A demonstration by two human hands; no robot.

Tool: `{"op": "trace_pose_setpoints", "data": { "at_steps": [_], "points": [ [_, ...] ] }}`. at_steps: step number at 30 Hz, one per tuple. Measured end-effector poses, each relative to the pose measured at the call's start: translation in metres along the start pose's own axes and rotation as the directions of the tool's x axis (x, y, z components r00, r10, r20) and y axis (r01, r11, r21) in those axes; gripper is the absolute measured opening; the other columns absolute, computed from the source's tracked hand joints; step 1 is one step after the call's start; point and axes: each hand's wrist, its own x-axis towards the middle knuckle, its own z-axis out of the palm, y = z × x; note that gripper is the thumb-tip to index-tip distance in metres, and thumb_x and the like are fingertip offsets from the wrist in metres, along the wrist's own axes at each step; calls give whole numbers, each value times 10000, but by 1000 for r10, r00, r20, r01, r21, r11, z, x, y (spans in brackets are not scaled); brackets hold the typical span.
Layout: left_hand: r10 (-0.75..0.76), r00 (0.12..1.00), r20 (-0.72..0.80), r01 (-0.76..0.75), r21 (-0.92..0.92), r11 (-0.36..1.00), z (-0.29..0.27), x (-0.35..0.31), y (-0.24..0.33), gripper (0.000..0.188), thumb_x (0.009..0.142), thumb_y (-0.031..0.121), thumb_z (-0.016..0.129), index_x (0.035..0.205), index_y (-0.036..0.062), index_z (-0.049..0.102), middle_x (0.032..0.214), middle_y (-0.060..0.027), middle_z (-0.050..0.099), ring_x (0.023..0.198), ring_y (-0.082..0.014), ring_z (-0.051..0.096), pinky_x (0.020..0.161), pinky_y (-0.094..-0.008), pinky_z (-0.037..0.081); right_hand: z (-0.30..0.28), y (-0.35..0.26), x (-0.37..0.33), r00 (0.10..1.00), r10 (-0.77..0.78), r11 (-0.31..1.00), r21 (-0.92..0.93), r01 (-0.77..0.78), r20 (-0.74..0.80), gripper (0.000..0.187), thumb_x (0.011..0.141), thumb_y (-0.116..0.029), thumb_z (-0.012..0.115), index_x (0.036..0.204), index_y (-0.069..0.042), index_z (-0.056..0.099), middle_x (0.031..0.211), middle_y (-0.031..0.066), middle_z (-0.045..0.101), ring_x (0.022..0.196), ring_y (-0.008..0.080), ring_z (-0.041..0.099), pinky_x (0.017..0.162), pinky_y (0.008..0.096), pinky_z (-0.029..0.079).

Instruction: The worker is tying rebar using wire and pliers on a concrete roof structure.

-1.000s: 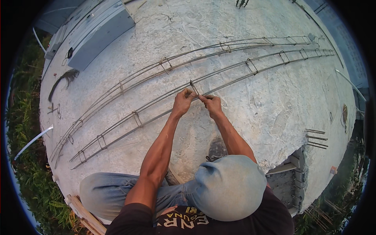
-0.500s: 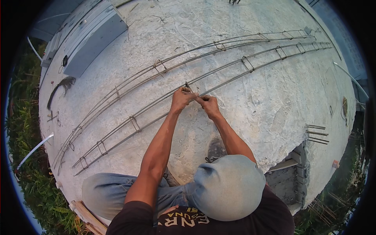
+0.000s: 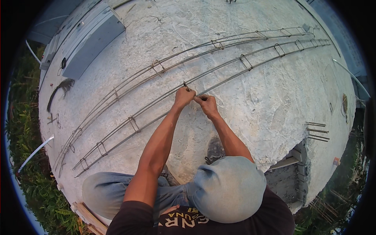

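A long, narrow rebar cage lies slantwise on the concrete, its bars joined by square stirrups. My left hand is closed at the middle of this cage, its fingers around a stirrup whose upper corner shows above them on the far bar. Right beside it, my right hand pinches at the near bar, fingertips almost touching those of the left. Whatever small piece lies in the right fingers is hidden by them.
Behind runs a second rebar cage. A bundle of dark tie wire lies at the left near a grey block stack. At lower right the concrete slab breaks off at an opening with protruding bars.
Both hands stay at the same stirrup with fingers drawn slightly closer together. The wire end seen above the right fingertips before no longer shows. The view has shifted slightly.
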Motion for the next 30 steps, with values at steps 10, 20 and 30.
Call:
{"op": "trace_pose_setpoints", "data": {
  "at_steps": [10, 20, 30],
  "points": [
    [26, 970, 244, -39, 47, 998, -22, -23, 19, 556, 843, 464, 611, 887, -81, 712, 739, -161, 674, 640, -226, 657, 584, -348, 520, 0, -5, -15, 990, -126, 980, -160, 115, -59, 303, 829, -254, 735, 921, 34, 721, 822, 121, 693, 711, 163, 610, 638, 322, 474],
    [41, 967, 252, -83, 157, 984, -18, -1, 15, 494, 850, 405, 566, 669, -39, 686, 590, -162, 624, 543, -267, 623, 620, -365, 495, 5, -18, -22, 932, -339, 592, -741, 317, 128, 371, 818, -299, 701, 986, 7, 576, 928, 208, 600, 826, 403, 637, 709, 465, 526],
    [155, 929, 335, -212, 142, 967, -16, 3, 6, 546, 903, 367, 477, 542, -31, 573, 506, -146, 545, 492, -273, 560, 586, -399, 460, 7, -27, -27, 905, -423, 654, -676, 339, 45, 268, 812, -233, 671, 987, -43, 597, 942, 176, 603, 819, 386, 637, 698, 467, 514]
  ]
}}
